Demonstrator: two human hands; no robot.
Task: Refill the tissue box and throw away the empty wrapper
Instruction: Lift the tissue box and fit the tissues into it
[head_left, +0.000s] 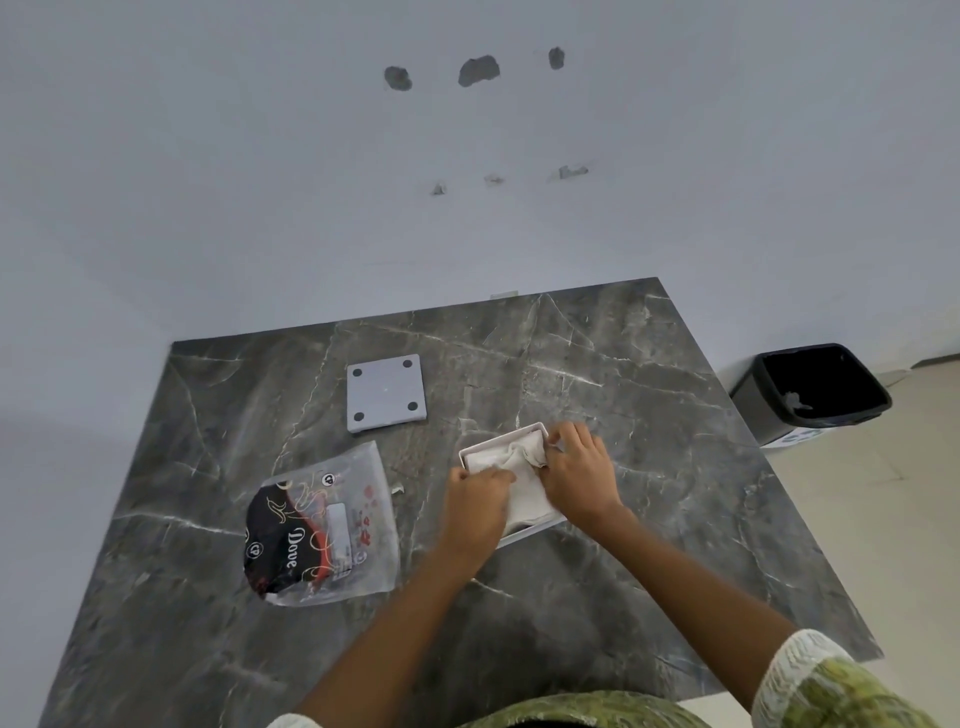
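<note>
1. the empty wrapper (322, 525), clear plastic with a black and red print, lies flat on the left part of the dark marbled tabletop (649, 545), touched by neither hand.
2. behind it, toward the wall, a square grey lid (386, 392) lies on the tabletop with four dark round pads at its corners, well apart from the hands.
3. the left hand (480, 506) presses down on the near left part of the white tissues (524, 470), fingers curled onto them.
4. the tissue box (506, 439), white and open at the top, sits right of the wrapper with the tissues inside it.
5. the right hand (579, 473) rests on the far right corner of the box, fingertips pinching a fold of tissue; the two hands are close together over the box.
6. on the floor at far right stands a black bin (810, 392), open, beyond the tabletop's edge.
</note>
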